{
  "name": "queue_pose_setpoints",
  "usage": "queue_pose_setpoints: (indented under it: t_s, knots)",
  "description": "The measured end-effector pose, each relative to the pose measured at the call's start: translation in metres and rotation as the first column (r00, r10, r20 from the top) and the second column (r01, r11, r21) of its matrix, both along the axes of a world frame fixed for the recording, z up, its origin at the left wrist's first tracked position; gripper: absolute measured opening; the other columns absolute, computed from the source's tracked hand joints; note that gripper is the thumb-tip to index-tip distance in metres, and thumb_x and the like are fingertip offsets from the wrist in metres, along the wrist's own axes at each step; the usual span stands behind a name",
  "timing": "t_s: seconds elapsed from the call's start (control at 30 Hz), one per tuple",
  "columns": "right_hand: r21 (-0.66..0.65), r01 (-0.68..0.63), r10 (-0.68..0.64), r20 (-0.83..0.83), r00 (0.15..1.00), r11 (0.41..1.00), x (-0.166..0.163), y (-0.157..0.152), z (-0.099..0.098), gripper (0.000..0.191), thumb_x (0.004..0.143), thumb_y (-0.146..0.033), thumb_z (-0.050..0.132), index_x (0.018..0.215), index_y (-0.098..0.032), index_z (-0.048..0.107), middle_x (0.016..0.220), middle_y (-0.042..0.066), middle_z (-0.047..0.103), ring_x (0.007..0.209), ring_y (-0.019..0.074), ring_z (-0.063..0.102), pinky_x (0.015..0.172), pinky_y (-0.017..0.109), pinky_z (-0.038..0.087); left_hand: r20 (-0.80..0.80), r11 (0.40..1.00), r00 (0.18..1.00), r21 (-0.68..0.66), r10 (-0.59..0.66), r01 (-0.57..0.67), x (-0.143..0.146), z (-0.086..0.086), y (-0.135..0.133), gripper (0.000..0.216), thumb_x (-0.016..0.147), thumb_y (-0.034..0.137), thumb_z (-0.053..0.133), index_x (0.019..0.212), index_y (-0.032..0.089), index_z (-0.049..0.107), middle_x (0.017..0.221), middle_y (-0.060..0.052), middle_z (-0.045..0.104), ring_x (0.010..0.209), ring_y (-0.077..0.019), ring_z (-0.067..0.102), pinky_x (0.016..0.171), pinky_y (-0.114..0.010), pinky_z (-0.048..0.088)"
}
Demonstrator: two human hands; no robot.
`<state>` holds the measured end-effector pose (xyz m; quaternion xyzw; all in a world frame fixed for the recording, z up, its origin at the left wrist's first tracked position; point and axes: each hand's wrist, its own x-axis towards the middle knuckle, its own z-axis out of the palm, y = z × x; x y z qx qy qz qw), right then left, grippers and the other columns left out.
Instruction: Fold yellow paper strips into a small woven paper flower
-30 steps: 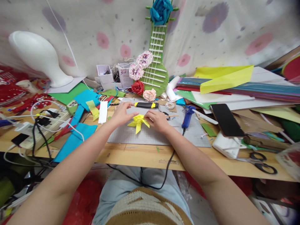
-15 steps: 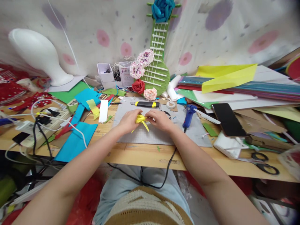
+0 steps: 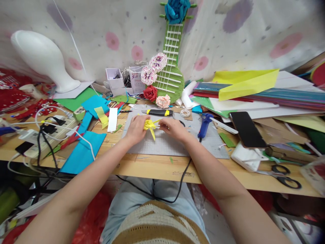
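A small yellow paper flower (image 3: 149, 125) with thin pointed petals is held between both hands over the grey cutting mat (image 3: 165, 144). My left hand (image 3: 136, 128) is closed on its left side. From the right, my right hand (image 3: 173, 128) pinches it with the fingertips. Just beyond the hands, a black and yellow utility knife (image 3: 157, 112) lies at the mat's far edge.
A blue glue gun (image 3: 204, 124) rests right of the mat, its cord hanging off the table. Beside it lie a black phone (image 3: 247, 129), scissors (image 3: 285, 176) and stacked coloured sheets (image 3: 248, 91). Blue paper scraps (image 3: 83, 149), a power strip (image 3: 43, 135) and a green paper guitar (image 3: 170, 74) stand left and behind.
The yellow flower's petals were spread flat on the mat; both hands have gathered them into a tighter bunch and shifted it slightly away from me.
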<state>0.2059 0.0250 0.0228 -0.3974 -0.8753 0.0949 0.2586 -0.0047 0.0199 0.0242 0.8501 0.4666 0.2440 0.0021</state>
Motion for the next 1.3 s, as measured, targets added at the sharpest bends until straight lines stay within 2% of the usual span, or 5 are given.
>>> queue_pose_setpoints:
  t_s: [0.4, 0.67, 0.93, 1.1, 1.3]
  knots:
    - [0.012, 0.054, -0.055, 0.038, 0.998, 0.998, 0.015, 0.009, 0.001, 0.007, 0.079, -0.016, 0.056, 0.085, -0.018, 0.059, 0.083, 0.004, 0.065, 0.074, 0.0150, 0.056, 0.064, 0.024, 0.036, 0.094, 0.994, 0.991, 0.071, -0.094, 0.087, -0.032, -0.009, 0.014, 0.054, 0.072, 0.007, 0.048, 0.123, 0.019, 0.035, 0.118, -0.010, 0.053, 0.114, -0.0217, 0.048, 0.098, -0.042, 0.041]
    - [0.039, 0.211, -0.206, -0.114, 0.972, 0.977, 0.019, 0.014, -0.005, 0.006, 0.078, -0.018, 0.055, 0.083, -0.019, 0.058, 0.081, 0.004, 0.064, 0.071, 0.0156, 0.056, 0.063, 0.025, 0.037, 0.056, 0.982, 0.983, 0.083, -0.173, 0.168, -0.039, -0.006, 0.027, 0.101, 0.070, 0.038, 0.067, 0.141, 0.024, -0.004, 0.150, -0.014, 0.006, 0.139, -0.0312, 0.007, 0.111, -0.051, 0.022]
    - [0.009, 0.289, -0.285, -0.151, 0.947, 0.957, 0.012, 0.013, -0.009, 0.010, 0.082, -0.021, 0.051, 0.085, -0.019, 0.060, 0.083, 0.005, 0.065, 0.074, 0.0165, 0.057, 0.063, 0.026, 0.037, 0.357, 0.942, 0.925, 0.245, 0.131, -0.228, -0.058, -0.013, 0.001, 0.058, 0.073, 0.023, 0.055, 0.126, 0.017, 0.032, 0.116, -0.012, 0.049, 0.099, -0.0200, 0.054, 0.087, -0.037, 0.046]
    - [0.041, 0.270, -0.262, -0.140, 0.955, 0.962, 0.000, 0.006, -0.011, 0.016, 0.086, -0.023, 0.046, 0.088, -0.020, 0.061, 0.088, 0.004, 0.066, 0.079, 0.0169, 0.058, 0.064, 0.026, 0.038, 0.089, 0.950, 0.995, 0.304, 0.043, -0.069, -0.020, -0.026, -0.027, 0.028, 0.073, 0.019, 0.051, 0.102, 0.017, 0.047, 0.072, -0.001, 0.056, 0.067, -0.0154, 0.055, 0.064, -0.029, 0.044]
    - [0.102, 0.227, -0.213, -0.126, 0.969, 0.969, -0.009, 0.001, -0.017, 0.017, 0.088, -0.026, 0.046, 0.091, -0.020, 0.062, 0.091, 0.004, 0.064, 0.082, 0.0159, 0.058, 0.063, 0.024, 0.038, 0.092, 0.988, 0.995, 0.143, 0.040, -0.053, 0.001, -0.031, -0.032, 0.023, 0.083, 0.022, 0.044, 0.105, 0.018, 0.052, 0.071, 0.000, 0.058, 0.065, -0.0131, 0.055, 0.061, -0.025, 0.040]
